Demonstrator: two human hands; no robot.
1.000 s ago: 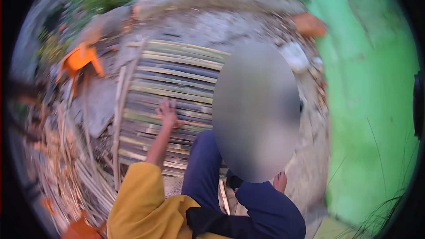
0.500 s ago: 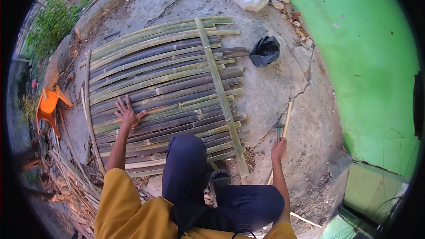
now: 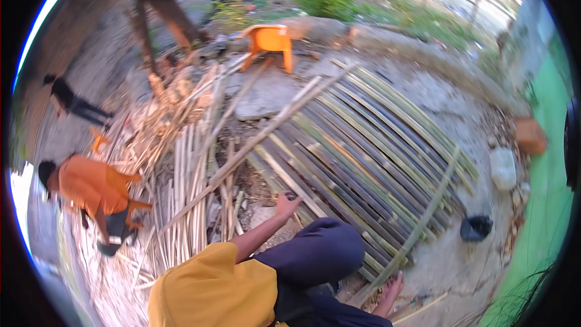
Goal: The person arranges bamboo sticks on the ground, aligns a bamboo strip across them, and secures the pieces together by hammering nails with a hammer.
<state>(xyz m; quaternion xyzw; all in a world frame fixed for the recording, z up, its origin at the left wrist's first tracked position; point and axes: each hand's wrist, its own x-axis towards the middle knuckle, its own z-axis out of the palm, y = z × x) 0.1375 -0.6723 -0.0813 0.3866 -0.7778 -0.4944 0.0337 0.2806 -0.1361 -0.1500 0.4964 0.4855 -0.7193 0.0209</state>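
A panel of green and dark bamboo slats [image 3: 357, 157] lies on the ground before me, with a lengthwise bamboo strip [image 3: 417, 230] crossing its right end. By the panel's near left edge is my left hand [image 3: 287, 207], its fingers loosely curled and apart, with no object visible in them. My right hand [image 3: 391, 292] is low beside the near end of the crossing strip, fingers apart and nothing seen in it. A small blurred hammer [image 3: 417, 300] appears to lie on the ground next to it, close to a thin pale stick [image 3: 426, 307].
Split bamboo strips [image 3: 184, 169] are heaped on the left. A person in orange [image 3: 94, 188] sits there; another person [image 3: 72, 100] is farther back. An orange plastic chair [image 3: 269, 40] stands beyond the panel. A black bag [image 3: 475, 228] sits right, near a green wall [image 3: 548, 200].
My view has swung left. My left hand has left the middle of the slats for the near edge. My right hand has let go of the hammer and moved toward the strip's end.
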